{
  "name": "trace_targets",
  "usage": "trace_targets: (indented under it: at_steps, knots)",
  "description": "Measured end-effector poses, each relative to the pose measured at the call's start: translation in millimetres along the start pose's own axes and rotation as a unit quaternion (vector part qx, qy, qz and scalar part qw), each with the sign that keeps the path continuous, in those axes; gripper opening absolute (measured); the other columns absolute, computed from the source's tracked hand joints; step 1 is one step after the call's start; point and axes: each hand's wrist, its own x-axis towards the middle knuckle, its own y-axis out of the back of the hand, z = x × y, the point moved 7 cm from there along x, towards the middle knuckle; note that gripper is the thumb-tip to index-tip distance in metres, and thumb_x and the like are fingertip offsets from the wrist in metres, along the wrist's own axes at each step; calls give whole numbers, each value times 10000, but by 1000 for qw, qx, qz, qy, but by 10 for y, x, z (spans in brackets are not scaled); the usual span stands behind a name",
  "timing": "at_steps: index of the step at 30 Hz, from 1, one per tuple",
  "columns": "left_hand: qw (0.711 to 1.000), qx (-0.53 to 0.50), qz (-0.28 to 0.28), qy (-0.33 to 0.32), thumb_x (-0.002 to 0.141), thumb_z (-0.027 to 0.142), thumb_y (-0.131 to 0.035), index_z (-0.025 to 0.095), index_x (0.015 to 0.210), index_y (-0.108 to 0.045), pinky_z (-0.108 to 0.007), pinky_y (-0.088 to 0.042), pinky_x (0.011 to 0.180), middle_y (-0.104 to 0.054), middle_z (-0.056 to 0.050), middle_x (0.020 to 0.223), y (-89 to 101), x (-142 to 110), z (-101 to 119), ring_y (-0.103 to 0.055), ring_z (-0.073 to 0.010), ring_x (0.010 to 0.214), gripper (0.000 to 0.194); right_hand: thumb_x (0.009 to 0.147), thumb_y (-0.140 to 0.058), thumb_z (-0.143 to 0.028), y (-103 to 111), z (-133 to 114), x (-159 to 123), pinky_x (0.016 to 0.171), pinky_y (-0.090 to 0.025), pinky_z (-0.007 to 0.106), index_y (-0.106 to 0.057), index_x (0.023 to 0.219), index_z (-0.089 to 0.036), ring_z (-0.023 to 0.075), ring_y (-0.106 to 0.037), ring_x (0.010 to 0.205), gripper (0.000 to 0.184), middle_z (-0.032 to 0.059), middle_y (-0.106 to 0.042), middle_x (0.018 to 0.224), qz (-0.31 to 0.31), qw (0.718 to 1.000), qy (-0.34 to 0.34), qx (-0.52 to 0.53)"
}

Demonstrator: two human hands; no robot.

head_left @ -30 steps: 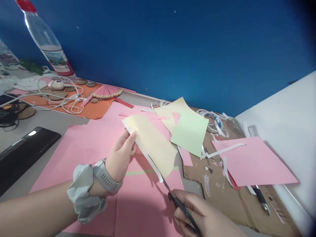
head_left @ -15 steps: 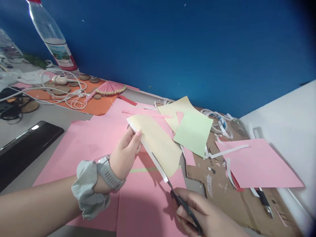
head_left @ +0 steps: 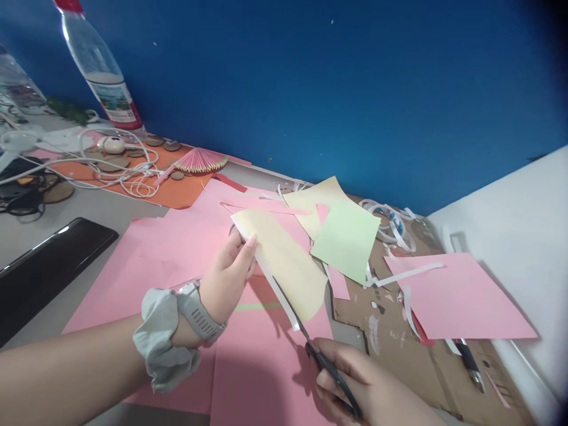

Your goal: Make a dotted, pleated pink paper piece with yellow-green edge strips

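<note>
My left hand (head_left: pixel 228 275) pinches the near edge of a pale yellow paper sheet (head_left: pixel 288 260) and holds it lifted above the pink paper (head_left: pixel 177 248) spread over the desk. A grey watch and a grey scrunchie sit on that wrist. My right hand (head_left: pixel 364 387) grips black scissors (head_left: pixel 317 352), fingers in the handles. The blades reach into the yellow sheet's lower end, next to a narrow white strip (head_left: pixel 279 296) along its edge.
A green sheet (head_left: pixel 348 236), another yellow sheet (head_left: pixel 317 198) and a pink sheet (head_left: pixel 457 296) lie on cardboard (head_left: pixel 399 343) with white paper strips. A pen (head_left: pixel 468 361) lies at right. A plastic bottle (head_left: pixel 100 68), white cable (head_left: pixel 128 174), pink paper fan (head_left: pixel 202 163) and black keyboard (head_left: pixel 48 266) stand left.
The scissor blades have advanced a little further into the yellow sheet along its white-edged side. Both hands and the sheet shifted slightly right in view.
</note>
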Motion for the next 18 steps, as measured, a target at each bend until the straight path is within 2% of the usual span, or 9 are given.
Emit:
trace_targets:
  at_steps: [8,13,18]
  knots:
    - [1000,-10,-3,8,936,365,-444,194,957,-535,-178,-214,429,-246,71,596,-15,-38,-3,-192,-72,491,194,827,-549,-521,1,-2,-12,541,-393,236,-378,657,-212,32,-277,370,393,-123,-327,415,0,1000,-8,-7]
    - [1000,-19,2,13,917,402,-471,206,891,-523,-173,-215,418,-254,71,588,-15,-14,-21,-187,-73,480,205,818,-562,-530,5,1,-4,527,-376,239,-384,642,-212,38,-289,367,404,-120,-311,409,11,1000,-2,-2]
    - [1000,-24,7,7,899,408,-504,199,846,-518,-172,-247,429,-282,70,582,-6,-18,-15,-201,-69,475,216,817,-575,-503,-7,-17,5,577,-410,250,-368,633,-215,30,-265,350,400,-135,-291,404,5,1000,9,9]
